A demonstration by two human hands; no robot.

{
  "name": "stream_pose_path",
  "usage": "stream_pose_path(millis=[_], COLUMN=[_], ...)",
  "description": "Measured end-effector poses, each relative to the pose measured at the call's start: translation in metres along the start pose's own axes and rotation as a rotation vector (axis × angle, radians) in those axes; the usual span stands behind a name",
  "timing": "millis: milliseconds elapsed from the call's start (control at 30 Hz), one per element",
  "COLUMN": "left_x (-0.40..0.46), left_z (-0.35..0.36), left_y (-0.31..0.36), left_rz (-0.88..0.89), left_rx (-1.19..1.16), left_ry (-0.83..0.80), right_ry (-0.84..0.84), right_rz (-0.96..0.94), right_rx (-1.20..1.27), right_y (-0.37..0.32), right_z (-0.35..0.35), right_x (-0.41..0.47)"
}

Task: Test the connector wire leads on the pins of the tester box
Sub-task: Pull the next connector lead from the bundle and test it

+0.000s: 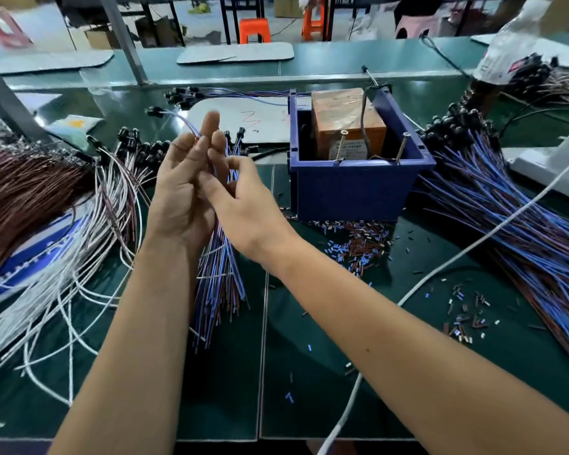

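Held a bundle of blue and brown wire leads (219,274) upright in the left hand (181,192), palm toward the camera, fingers (211,126) nearly straight and pointing up, the leads running down behind the palm and fanning out below the wrist over the green table (309,323). Reached in with the right hand (243,205) from the right, its fingers (235,162) curled and pinching at the leads just beside the left fingers; exact lead pinched could not be told. One lead with a black connector (155,111) arched up and left past the left fingertips. Stood apart to the right: the blue tester box (358,188), two pins (340,146) upright at its front rim, untouched. More leads heaped right (523,224).
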State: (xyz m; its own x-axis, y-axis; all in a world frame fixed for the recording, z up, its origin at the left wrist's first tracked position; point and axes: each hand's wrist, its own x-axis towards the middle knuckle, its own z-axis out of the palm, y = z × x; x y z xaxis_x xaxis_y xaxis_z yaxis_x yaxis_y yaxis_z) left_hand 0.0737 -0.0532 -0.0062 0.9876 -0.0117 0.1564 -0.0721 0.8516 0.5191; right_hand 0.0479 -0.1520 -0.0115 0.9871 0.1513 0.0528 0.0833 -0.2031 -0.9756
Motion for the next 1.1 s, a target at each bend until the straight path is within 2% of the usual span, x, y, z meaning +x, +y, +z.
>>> stream_pose_path(millis=[100, 300, 433, 567, 633, 767, 867, 933, 1000, 1100], left_x=[0.001, 0.001, 0.005, 0.005, 0.006, 0.004, 0.003, 0.003, 0.004, 0.000], left_z=[0.003, 0.006, -0.003, -0.010, -0.012, -0.016, -0.021, -0.023, -0.021, -0.006], left_y=[0.000, 0.014, 0.022, 0.026, 0.027, 0.026, 0.028, 0.029, 0.029, 0.018], left_rz=[0.008, 0.051, 0.027, 0.063, 0.070, 0.054, 0.016, 0.032, 0.071, 0.179], left_rx=[-0.111, -0.425, -0.406, -0.455, -0.481, -0.438, -0.473, -0.415, -0.250, 0.282], left_ry=[-0.031, 0.017, 0.076, 0.057, 0.042, 0.064, 0.028, 0.037, 0.059, 0.030], right_ry=[0.018, -0.096, -0.091, -0.090, -0.106, -0.154, -0.163, -0.103, -0.009, 0.157], right_rz=[0.078, 0.032, -0.049, -0.105, -0.158, -0.277, -0.187, -0.141, -0.135, -0.224], right_rx=[0.095, 0.241, 0.295, 0.359, 0.277, -0.222, -0.380, -0.423, -0.463, -0.397], right_y=[0.006, -0.003, -0.021, -0.035, -0.036, -0.013, 0.019, 0.039, 0.054, 0.068], right_z=[-0.001, -0.021, -0.033, -0.047, -0.058, -0.102, -0.137, -0.158, -0.176, -0.190], right_x=[0.002, -0.008, -0.013, -0.015, -0.014, -0.024, -0.036, -0.041, -0.045, -0.048])
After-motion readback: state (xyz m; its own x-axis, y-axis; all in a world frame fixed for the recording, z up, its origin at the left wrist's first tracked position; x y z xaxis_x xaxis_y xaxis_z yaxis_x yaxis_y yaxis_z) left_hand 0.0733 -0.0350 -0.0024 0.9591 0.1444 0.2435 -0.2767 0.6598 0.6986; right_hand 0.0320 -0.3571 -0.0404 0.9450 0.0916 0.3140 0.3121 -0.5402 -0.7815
